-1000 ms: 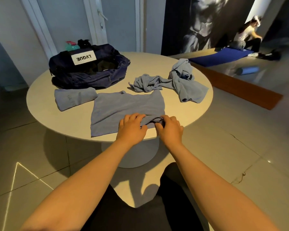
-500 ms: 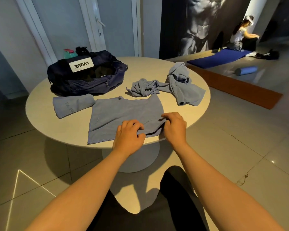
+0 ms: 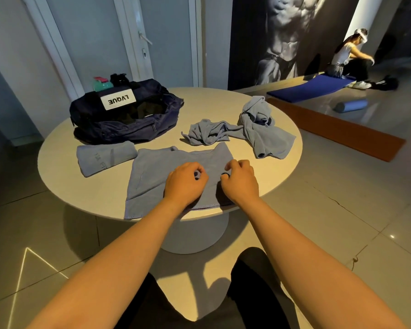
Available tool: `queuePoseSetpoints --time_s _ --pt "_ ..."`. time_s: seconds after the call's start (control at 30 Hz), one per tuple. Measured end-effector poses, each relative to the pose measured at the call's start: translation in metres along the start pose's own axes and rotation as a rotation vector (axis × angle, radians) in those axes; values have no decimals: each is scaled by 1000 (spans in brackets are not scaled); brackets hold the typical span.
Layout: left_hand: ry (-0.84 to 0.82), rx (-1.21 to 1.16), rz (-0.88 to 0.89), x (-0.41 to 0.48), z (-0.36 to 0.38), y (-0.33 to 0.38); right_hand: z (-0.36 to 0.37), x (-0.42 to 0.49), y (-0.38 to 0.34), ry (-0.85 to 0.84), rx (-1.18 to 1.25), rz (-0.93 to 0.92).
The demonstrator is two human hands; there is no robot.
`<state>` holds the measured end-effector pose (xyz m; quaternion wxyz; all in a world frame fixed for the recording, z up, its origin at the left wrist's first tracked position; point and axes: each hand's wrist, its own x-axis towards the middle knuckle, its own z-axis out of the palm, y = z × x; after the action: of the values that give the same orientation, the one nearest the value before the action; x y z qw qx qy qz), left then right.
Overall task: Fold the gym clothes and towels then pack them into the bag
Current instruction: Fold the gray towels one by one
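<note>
Grey-blue top [image 3: 152, 172] lies flat at frame centre, long axis left-right, directly beneath both hands; left hand [image 3: 185, 182] and right hand [image 3: 240, 181] sit side by side, fingers curled, any grip unclear; the bag [image 3: 119, 129] stands upper left

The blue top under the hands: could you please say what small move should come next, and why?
Probably fold one side inward: the top lies spread flat, the left hand and right hand sit on it, and the bag stands open.
</note>
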<state>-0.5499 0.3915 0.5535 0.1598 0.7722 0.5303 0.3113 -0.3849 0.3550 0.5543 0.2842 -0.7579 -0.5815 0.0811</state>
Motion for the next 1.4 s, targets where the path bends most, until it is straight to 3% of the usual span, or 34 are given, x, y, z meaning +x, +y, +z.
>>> queuePoseSetpoints --time_s 0.2,0.37,0.47,0.63,0.8,0.9,0.97,1.07,1.13,1.27,1.33,1.4 --pt "-176 44 -22 70 7 -18 9 51 8 -196 -61 132" --pt "-262 138 -12 108 21 -27 22 93 2 -231 -14 187" --pt "-371 292 -8 113 33 -37 30 110 -1 -218 -17 124" --pt "-228 400 -219 115 35 -50 26 119 6 180 -211 39" --pt "-368 416 -278 122 35 -53 36 119 4 -131 -303 150" --pt "-293 339 -273 125 28 -58 44 109 0 -56 -214 -98" --pt "-199 275 -266 124 20 -65 51 104 0 -128 -164 -217" --pt "-158 324 -294 120 5 -85 54 106 5 -356 -203 -122" --pt "-166 334 -303 119 -4 -98 50 115 8 -423 -219 -20" --pt "-240 276 -267 116 -9 -108 47 122 -11 -375 -261 83" --pt "-180 121 -235 113 -10 -110 54 121 -29 -254 -194 -107" --pt "-30 9 -204 107 -15 -115 64 119 -50 -251 -13 -291"
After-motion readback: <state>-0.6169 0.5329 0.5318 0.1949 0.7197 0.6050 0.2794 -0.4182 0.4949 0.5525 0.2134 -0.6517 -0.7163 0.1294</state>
